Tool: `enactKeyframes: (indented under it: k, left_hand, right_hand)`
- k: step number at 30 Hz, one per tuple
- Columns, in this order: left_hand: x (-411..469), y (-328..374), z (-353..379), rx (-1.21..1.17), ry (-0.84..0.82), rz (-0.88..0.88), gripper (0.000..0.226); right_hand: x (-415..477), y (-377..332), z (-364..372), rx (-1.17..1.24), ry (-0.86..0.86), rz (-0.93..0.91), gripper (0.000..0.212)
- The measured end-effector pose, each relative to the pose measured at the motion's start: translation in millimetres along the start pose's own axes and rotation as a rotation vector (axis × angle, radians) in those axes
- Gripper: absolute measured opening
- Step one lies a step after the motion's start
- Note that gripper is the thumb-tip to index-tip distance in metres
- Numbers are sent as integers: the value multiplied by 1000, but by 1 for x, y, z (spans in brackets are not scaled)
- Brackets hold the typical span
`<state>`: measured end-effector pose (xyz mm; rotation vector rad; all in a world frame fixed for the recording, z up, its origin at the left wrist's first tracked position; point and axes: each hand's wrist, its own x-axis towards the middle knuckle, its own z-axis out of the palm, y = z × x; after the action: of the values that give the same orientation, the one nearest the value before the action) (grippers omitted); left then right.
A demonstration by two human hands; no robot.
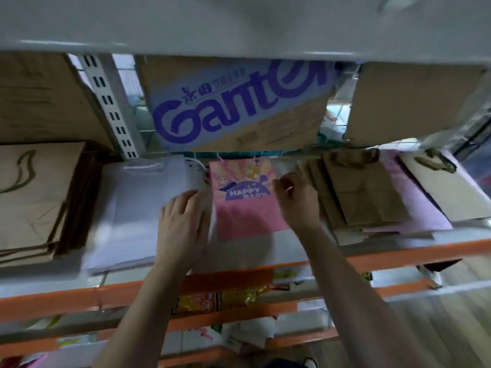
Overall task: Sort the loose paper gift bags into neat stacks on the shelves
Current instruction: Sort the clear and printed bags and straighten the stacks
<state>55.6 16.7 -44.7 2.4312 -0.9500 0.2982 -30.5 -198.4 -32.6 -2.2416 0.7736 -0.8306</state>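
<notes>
Looks like a shop stockroom or storage aisle. Shows in steel racking with orange beams (398, 257) and a slotted white upright (106, 102), in printed cardboard cartons (239, 110) pushed to the back, in flat stacks of brown paper bags (34, 197) and white bags (132, 208) beside a pink party bag (247, 211), and in bright snack packets (220, 298) one tier down.

Matt brown paper bags (368, 192)
</notes>
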Motion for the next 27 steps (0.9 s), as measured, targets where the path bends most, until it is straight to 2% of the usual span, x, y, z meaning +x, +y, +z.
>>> enactKeyframes:
  k: [2, 6, 8, 11, 17, 20, 22, 25, 27]
  left_hand:
    - [11, 32, 17, -18, -33, 49, 50]
    - [29, 101, 52, -125, -51, 124, 43]
    - [35, 136, 70, -224, -77, 141, 41]
    - [40, 181, 100, -263, -142, 138, 56]
    - [39, 230, 135, -310, -222, -97, 54]
    - [37, 241, 142, -265, -221, -144, 58]
    - [35, 249, 145, -318, -201, -163, 59]
    - [34, 263, 150, -355, -202, -183, 61]
    - [35, 273, 153, -353, -216, -186, 62]
  right_hand:
    - [10, 34, -35, -41, 48, 64, 21]
    - [28, 103, -100, -231, 136, 43, 21]
    - [38, 136, -125, -341, 80, 128, 35]
    - [48, 176, -150, -421, -15, 195, 59]
    - [59, 203, -176, -266, -121, 118, 70]
    - [63, 207, -188, -133, -191, 135, 67]
    - [64, 212, -197, -63, -227, 154, 66]
    - [66, 223, -206, -52, -247, 172, 68]
    - [68, 229, -212, -44, -266, 198, 60]
